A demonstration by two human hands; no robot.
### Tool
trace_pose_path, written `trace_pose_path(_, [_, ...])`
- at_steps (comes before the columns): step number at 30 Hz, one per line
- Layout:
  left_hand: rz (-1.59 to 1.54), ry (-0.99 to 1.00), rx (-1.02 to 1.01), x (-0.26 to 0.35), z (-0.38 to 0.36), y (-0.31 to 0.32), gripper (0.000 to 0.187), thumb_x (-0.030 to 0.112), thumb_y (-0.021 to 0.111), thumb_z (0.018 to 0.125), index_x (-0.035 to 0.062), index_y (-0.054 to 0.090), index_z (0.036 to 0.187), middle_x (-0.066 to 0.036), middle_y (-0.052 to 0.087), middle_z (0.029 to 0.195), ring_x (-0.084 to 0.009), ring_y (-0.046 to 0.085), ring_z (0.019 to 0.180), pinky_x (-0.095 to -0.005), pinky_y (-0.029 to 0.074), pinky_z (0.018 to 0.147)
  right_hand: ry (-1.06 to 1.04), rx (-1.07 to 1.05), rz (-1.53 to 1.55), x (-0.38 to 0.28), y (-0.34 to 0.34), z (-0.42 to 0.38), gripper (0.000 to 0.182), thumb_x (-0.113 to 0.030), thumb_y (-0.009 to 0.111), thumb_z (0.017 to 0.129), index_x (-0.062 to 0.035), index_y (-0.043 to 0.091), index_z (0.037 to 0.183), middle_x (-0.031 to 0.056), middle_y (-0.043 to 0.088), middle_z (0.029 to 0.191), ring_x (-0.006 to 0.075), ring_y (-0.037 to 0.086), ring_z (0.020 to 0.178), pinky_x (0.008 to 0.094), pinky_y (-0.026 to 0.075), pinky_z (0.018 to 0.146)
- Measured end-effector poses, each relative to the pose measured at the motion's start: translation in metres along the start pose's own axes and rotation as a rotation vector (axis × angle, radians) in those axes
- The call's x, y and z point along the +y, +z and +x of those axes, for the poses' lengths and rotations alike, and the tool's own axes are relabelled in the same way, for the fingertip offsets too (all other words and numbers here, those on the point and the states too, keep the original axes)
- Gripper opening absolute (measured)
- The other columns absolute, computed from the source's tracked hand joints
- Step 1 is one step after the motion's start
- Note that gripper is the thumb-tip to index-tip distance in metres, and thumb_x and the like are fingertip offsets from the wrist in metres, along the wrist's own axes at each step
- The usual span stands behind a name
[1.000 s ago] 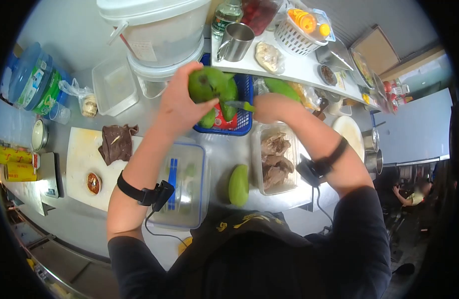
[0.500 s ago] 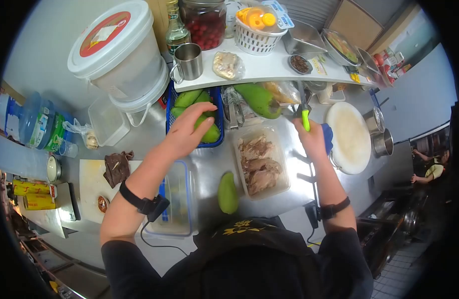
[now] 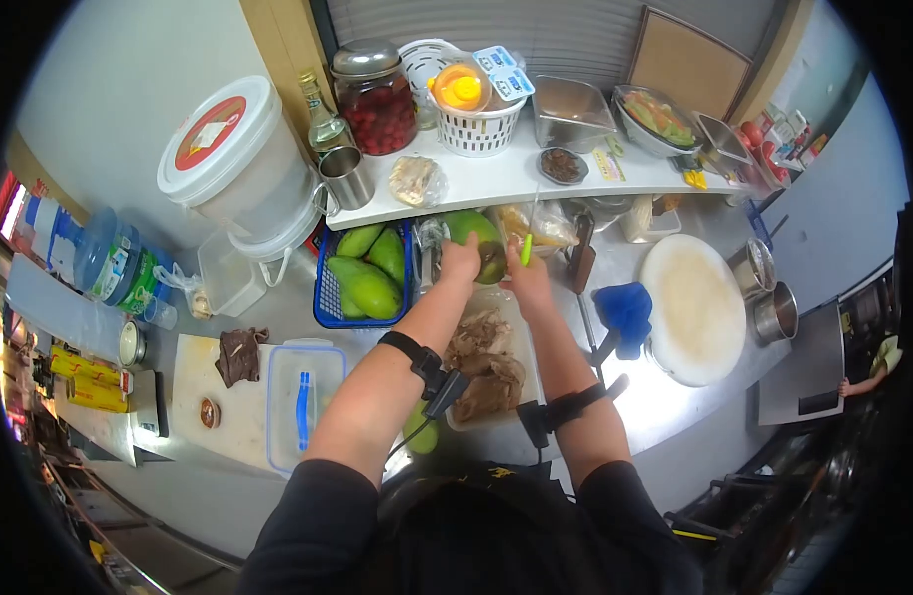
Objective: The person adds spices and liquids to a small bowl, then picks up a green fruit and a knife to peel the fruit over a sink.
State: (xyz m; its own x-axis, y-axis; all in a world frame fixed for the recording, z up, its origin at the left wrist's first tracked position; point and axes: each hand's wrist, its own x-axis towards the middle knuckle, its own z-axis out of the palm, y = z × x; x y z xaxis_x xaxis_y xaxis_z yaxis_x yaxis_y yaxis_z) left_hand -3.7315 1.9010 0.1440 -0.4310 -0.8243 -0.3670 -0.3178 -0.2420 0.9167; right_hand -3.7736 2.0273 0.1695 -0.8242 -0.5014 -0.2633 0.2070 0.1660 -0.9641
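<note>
A large green fruit (image 3: 473, 226) with a brownish end lies below the shelf edge, between the basket and a bagged item. My left hand (image 3: 461, 262) grips its near side, fingers partly hidden. Close to the fruit's brown end, my right hand (image 3: 528, 283) is closed round a knife (image 3: 527, 250) with a bright green handle, its thin blade pointing up and away. Just under my hands is a clear container (image 3: 532, 357) of cooked-looking meat pieces (image 3: 488, 369), partly covered by my forearms. Another green fruit (image 3: 420, 431) shows beside my left forearm.
Left of my hands stands a blue basket (image 3: 320, 297) of several green fruits. A round white chopping board (image 3: 692, 309), blue cloth (image 3: 624, 315) and cleaver (image 3: 581, 253) are at right. The white shelf (image 3: 486, 188) overhangs the back. A clear lidded box (image 3: 303, 402) lies at left.
My left hand has moved from above the basket to the large green fruit and gripped it. My right hand has brought the knife leftward, beside it. The view has shifted.
</note>
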Motion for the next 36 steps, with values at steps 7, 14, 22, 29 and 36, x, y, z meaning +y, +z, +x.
trace_pose_path(7, [-0.353, 0.018, -0.076, -0.023, -0.017, -0.013, 0.053, 0.024, 0.053, 0.093, -0.005, 0.038, 0.135, -0.023, 0.05, 0.13, -0.0308, 0.049, 0.118, -0.0382, 0.037, 0.098, -0.096, -0.095, 0.019, -0.013, 0.017, -0.04, 0.048, -0.022, 0.053, 0.094, -0.0022, 0.043, 0.137, 0.0106, 0.057, 0.115, 0.0128, 0.058, 0.087, 0.0264, 0.051, 0.057])
trace_pose_path(14, [-0.653, 0.054, 0.153, 0.034, -0.132, -0.096, 0.061, 0.014, 0.057, 0.092, -0.0056, 0.026, 0.141, -0.021, 0.042, 0.137, -0.0246, 0.047, 0.119, -0.033, 0.04, 0.099, 0.091, -0.296, 0.26, -0.056, 0.048, -0.11, 0.049, -0.019, 0.049, 0.096, -0.0022, 0.037, 0.14, 0.0094, 0.053, 0.123, 0.019, 0.057, 0.1, 0.0341, 0.052, 0.074])
trace_pose_path(22, [0.457, 0.458, 0.296, -0.05, -0.079, -0.205, 0.047, 0.024, 0.047, 0.095, -0.0036, 0.041, 0.133, -0.024, 0.048, 0.131, -0.0341, 0.04, 0.129, -0.0396, 0.028, 0.109, 0.232, -0.369, 0.459, -0.024, 0.09, -0.072, 0.054, -0.017, 0.054, 0.095, 0.0104, 0.032, 0.136, 0.0199, 0.042, 0.135, 0.0286, 0.053, 0.113, 0.0388, 0.051, 0.088])
trace_pose_path(29, [0.619, 0.6, 0.59, -0.092, -0.053, -0.155, 0.052, 0.018, 0.046, 0.091, -0.0045, 0.034, 0.136, -0.022, 0.032, 0.144, -0.0415, 0.014, 0.139, -0.054, 0.009, 0.112, 0.084, -0.501, 0.424, -0.023, 0.1, -0.073, 0.053, -0.017, 0.054, 0.095, 0.0121, 0.033, 0.134, 0.0229, 0.041, 0.134, 0.0316, 0.051, 0.117, 0.0381, 0.047, 0.095])
trace_pose_path(36, [0.287, 0.643, 0.259, -0.057, -0.08, -0.177, 0.043, 0.014, 0.048, 0.09, -0.0061, 0.043, 0.128, -0.027, 0.042, 0.134, -0.0411, 0.035, 0.129, -0.0453, 0.027, 0.109, -0.043, -0.402, 0.131, -0.048, 0.058, -0.101, 0.042, -0.024, 0.054, 0.095, -0.0001, 0.048, 0.129, 0.0137, 0.058, 0.12, 0.0187, 0.06, 0.095, 0.0282, 0.048, 0.072])
